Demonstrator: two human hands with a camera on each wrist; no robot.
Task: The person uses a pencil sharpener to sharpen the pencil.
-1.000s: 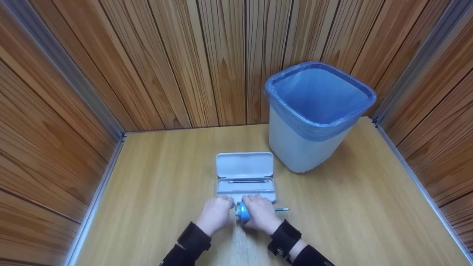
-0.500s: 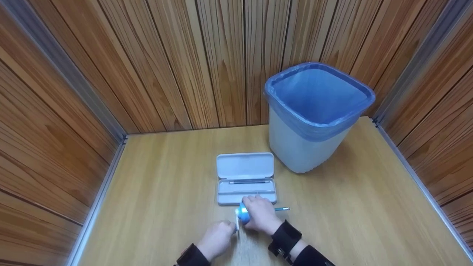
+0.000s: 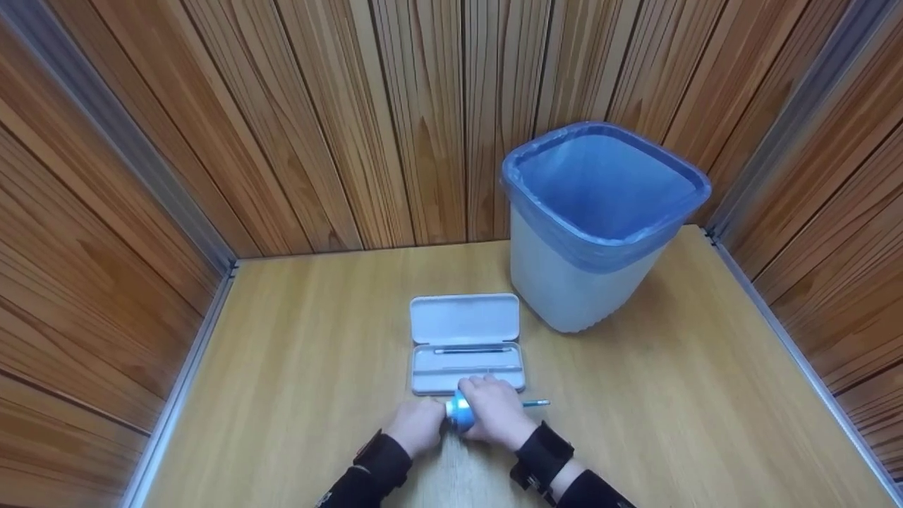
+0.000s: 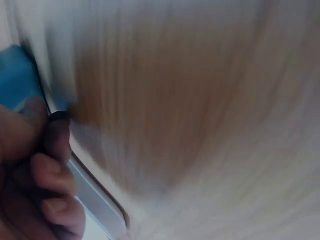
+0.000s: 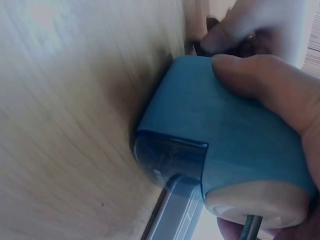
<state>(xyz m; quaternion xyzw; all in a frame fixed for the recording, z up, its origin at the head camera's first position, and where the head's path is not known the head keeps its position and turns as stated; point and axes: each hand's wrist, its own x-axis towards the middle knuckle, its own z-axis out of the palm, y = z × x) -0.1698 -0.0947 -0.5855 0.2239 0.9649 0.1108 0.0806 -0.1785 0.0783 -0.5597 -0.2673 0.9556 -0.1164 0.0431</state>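
Observation:
A blue crank pencil sharpener (image 3: 462,410) lies on the table in front of the pencil case. My right hand (image 3: 497,413) grips its body, the thumb lying along the blue shell in the right wrist view. A dark green pencil (image 5: 251,227) sticks out of the sharpener's pale round end, on the right in the head view. At the opposite end, my left hand (image 3: 416,425) pinches the crank handle, which the fingers mostly hide. In the left wrist view the left hand's fingers (image 4: 57,175) are curled, and the scene there is blurred.
An open white pencil case (image 3: 464,317) lies just beyond the hands, with a dark pencil (image 3: 473,351) in its tray. At the back right stands a white bin (image 3: 578,282) with a blue liner. Wood-panelled walls (image 3: 317,127) enclose the table on three sides.
My left hand has circled with the crank, going down towards me and then back up beside the sharpener. The right hand has stayed on the sharpener's body.

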